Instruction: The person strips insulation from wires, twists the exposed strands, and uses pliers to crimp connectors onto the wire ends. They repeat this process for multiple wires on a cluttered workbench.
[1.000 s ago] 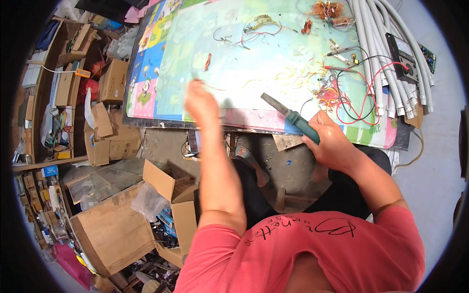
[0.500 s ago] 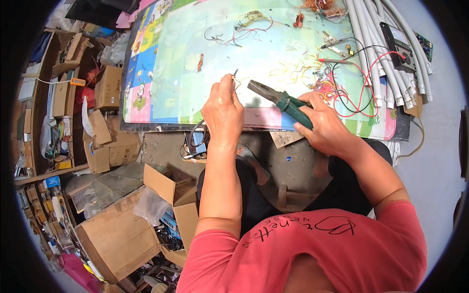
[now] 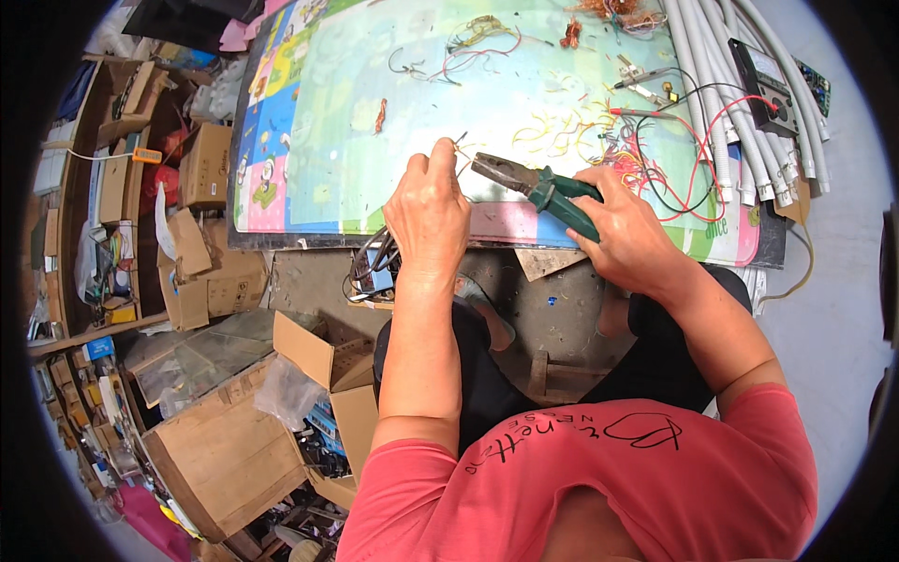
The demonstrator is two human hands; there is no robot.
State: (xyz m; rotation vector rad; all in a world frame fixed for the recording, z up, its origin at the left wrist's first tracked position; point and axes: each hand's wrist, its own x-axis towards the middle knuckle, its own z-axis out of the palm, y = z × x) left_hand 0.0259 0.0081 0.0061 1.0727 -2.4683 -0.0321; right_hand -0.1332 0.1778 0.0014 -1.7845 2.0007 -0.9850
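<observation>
My left hand [image 3: 427,208] is closed on a dark cable [image 3: 376,255], its fingers pinched near the cable's end. Thin wire tips, one dark and others reddish, stick out past the fingertips. The rest of the cable hangs in loops below that hand at the table edge. A pair of pliers [image 3: 546,191] with green handles is in my right hand [image 3: 626,225], fingers wrapped round the grips. Its handles are spread apart, and its metal jaws point left, a short gap away from the wire tips.
On the patterned table mat [image 3: 346,169] lie yellow and red wire scraps [image 3: 552,126], a small reddish wire bundle [image 3: 380,116] and copper strands [image 3: 623,11]. A multimeter [image 3: 763,86] with leads rests on white conduits [image 3: 695,103] at right. An open cardboard box [image 3: 356,421] stands lower left.
The pliers' handles have spread further apart. My left hand has shifted slightly, the wire tips look turned, and more of the cable loops show beside the wrist.
</observation>
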